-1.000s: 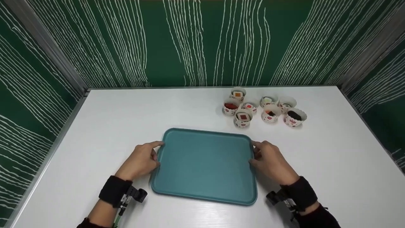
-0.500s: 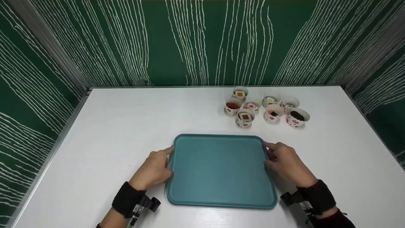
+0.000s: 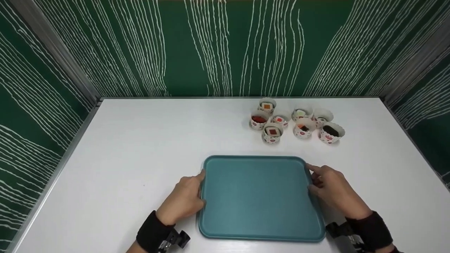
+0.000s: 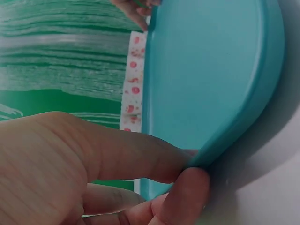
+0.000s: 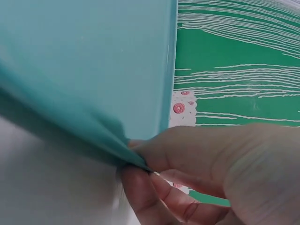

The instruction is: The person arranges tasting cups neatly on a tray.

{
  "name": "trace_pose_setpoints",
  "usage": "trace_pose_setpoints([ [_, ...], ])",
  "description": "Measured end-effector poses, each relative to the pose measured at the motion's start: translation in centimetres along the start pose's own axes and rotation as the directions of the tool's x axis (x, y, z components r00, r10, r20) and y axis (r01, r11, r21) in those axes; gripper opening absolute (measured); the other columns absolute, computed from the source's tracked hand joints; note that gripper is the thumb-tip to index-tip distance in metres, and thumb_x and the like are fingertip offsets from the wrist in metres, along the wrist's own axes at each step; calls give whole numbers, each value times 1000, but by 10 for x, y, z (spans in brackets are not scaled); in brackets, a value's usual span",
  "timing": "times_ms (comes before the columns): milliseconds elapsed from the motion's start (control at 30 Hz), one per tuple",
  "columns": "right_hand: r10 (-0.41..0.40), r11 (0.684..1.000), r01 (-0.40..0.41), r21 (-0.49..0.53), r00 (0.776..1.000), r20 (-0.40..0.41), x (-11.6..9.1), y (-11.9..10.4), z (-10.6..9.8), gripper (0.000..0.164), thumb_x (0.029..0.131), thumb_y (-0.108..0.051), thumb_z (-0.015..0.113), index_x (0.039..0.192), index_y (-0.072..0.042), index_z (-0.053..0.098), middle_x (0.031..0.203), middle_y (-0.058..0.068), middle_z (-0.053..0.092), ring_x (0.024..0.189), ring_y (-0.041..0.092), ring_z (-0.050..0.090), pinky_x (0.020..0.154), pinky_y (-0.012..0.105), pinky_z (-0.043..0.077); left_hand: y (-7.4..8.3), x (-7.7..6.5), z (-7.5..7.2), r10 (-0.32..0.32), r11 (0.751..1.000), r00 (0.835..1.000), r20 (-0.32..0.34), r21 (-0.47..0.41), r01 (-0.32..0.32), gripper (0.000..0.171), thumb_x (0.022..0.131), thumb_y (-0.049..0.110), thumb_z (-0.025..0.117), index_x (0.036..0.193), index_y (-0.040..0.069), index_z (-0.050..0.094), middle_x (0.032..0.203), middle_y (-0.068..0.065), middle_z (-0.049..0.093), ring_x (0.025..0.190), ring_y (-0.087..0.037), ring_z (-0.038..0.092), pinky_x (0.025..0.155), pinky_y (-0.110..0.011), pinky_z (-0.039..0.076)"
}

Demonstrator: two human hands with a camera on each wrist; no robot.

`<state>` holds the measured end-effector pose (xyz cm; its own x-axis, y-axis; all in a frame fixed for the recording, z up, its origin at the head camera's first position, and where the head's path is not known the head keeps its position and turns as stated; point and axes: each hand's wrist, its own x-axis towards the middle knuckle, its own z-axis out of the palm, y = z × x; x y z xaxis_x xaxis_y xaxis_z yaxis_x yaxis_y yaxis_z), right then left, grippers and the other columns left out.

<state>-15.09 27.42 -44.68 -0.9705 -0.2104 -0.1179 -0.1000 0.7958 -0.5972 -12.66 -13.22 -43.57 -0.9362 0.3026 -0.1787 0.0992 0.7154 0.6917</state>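
Observation:
A flat teal tray (image 3: 258,198) with a low raised rim and rounded corners lies before me on the white table. My left hand (image 3: 184,198) grips its left edge. In the left wrist view the thumb (image 4: 136,152) is over the rim and a fingertip (image 4: 187,192) under it. At the opposite edge my right hand (image 3: 334,189) pinches the rim in the same way; the right wrist view shows its thumb (image 5: 161,147) on top and a finger (image 5: 140,187) beneath. Nothing lies on the tray.
Beyond the tray several paper cups with red prints stand clustered, among them one with dark contents (image 3: 331,131), one with red contents (image 3: 259,120) and one with a square piece (image 3: 272,133). Green walls with white lines (image 3: 197,45) enclose the table (image 3: 140,140) at back and sides.
Both hands have moved the tray to the right and nearer to me, and it has turned from slightly skewed to about level with the table's back edge. The cups stand where they were.

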Motion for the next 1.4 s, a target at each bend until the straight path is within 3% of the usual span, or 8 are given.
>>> trace_pose_setpoints([
  [133,1,1000,-1,-9,1000,5,-2,2,-2,66,90,7,74,151,16,49,102,20,64,95,28,71,68,31,57,3,-3,4,12,1000,1000,4,19,-12,87,74,-18,64,156,-20,35,98,-23,70,88,-24,66,69,-32,57],
  [233,3,1000,-3,-11,1000,23,-3,2,-3,67,91,7,74,151,16,48,102,19,64,95,27,71,68,31,57,4,-5,5,26,1000,1000,2,17,-26,88,73,-19,65,156,-20,35,116,-35,70,94,-28,69,72,-36,59],
  [333,9,1000,-8,-26,999,37,-4,1,-4,66,91,6,75,150,16,49,100,17,64,92,25,68,68,29,55,5,-6,5,42,999,999,10,21,-42,88,73,-19,66,155,-22,34,113,-34,71,89,-24,67,70,-34,58],
  [467,25,998,-22,-54,998,60,-5,0,-6,65,91,5,78,149,18,50,98,16,66,90,23,66,70,31,53,5,-6,5,45,999,999,29,-5,-45,87,74,-20,66,154,-24,32,78,-17,67,64,-14,54,56,-26,48],
  [567,40,997,-35,-63,996,80,-4,-1,-8,66,91,5,78,149,18,49,98,16,67,91,24,66,73,35,54,6,-6,5,47,999,998,39,-21,-46,87,74,-21,66,153,-25,31,67,-7,59,58,-12,48,52,-23,41],
  [733,45,997,-40,-58,995,85,-4,-2,-10,66,91,4,78,148,18,49,97,15,68,91,24,66,74,38,55,6,-7,4,57,998,998,41,-3,-57,87,75,-20,68,154,-24,32,73,-6,58,71,-17,56,60,-26,46],
  [1067,18,998,-15,-53,998,65,-6,1,-10,65,90,4,78,147,17,51,94,13,70,88,22,66,71,33,54,7,-5,5,26,1000,998,55,-8,-26,88,77,-18,71,155,-23,31,74,-5,58,67,-15,54,60,-25,47],
  [1400,-9,999,11,-45,999,43,-4,0,-7,62,90,6,77,146,18,52,93,13,69,86,21,68,68,30,54,6,-5,4,33,999,999,26,-6,-33,89,74,-20,69,155,-22,33,71,-5,58,61,-13,51,55,-24,46],
])
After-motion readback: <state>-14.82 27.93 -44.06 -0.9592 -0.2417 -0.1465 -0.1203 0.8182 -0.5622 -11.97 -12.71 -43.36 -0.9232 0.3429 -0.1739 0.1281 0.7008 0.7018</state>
